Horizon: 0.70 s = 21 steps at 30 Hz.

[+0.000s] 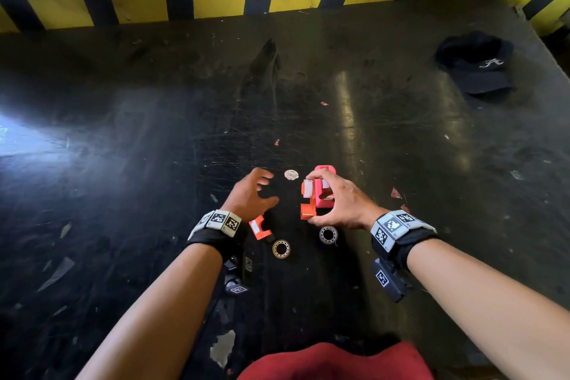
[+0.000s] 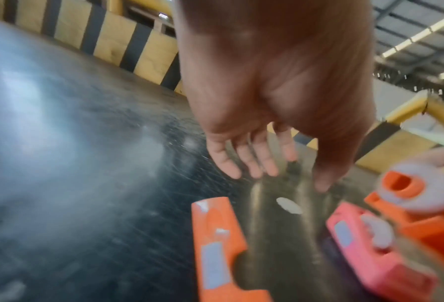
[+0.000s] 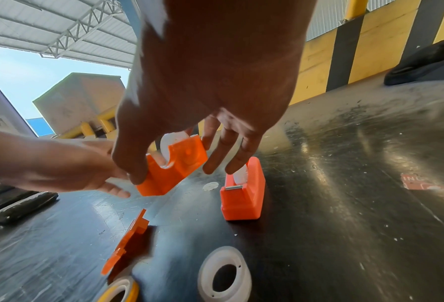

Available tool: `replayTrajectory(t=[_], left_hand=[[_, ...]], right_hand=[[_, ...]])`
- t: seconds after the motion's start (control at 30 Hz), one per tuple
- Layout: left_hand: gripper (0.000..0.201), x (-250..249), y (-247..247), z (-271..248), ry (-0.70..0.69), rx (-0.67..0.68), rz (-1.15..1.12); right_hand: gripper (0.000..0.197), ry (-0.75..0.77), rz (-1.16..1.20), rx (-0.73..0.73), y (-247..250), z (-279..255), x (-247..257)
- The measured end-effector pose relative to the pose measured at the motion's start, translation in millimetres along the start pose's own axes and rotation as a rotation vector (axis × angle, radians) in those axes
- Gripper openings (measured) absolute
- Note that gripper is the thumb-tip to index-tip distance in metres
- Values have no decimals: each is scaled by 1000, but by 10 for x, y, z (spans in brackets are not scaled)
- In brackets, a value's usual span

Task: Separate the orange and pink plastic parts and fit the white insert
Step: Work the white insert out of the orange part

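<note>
Orange part [image 1: 307,205]: lifted, tilted, long axis toward the person.
Right hand [image 1: 337,202]: clamped on it.
Pink part [image 1: 324,191]: upright on table [image 1: 123,163].
Left hand [image 1: 251,194]: fingers apart, empty.

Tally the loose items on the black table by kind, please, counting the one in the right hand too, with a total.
Orange plastic parts: 2, one held by the right hand at, one flat on the table
Pink plastic part: 1
Tape rolls: 2
Small white disc: 1
Black cap: 1
Total: 7
</note>
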<state>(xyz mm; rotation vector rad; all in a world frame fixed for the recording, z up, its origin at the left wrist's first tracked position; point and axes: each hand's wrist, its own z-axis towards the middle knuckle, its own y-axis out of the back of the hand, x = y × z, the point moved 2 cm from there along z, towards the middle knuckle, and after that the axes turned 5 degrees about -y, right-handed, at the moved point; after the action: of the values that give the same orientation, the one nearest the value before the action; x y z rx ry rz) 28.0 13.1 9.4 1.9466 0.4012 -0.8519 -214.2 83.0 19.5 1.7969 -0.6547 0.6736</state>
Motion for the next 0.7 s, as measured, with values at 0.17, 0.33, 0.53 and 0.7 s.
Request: replayTrajectory(t=[0.17, 0.33, 0.53, 0.7], left_hand=[[121, 365, -45, -153, 227, 255, 476], [124, 420, -163, -235, 178, 217, 565], [103, 309, -118, -199, 63, 32, 162], [91, -165, 39, -96, -59, 143, -202]], right_hand=[[85, -15, -37, 35, 13, 110, -33], [85, -19, -46, 56, -8, 187, -19], [86, -10, -33, 63, -3, 182, 3], [86, -23, -17, 69, 52, 169, 10]])
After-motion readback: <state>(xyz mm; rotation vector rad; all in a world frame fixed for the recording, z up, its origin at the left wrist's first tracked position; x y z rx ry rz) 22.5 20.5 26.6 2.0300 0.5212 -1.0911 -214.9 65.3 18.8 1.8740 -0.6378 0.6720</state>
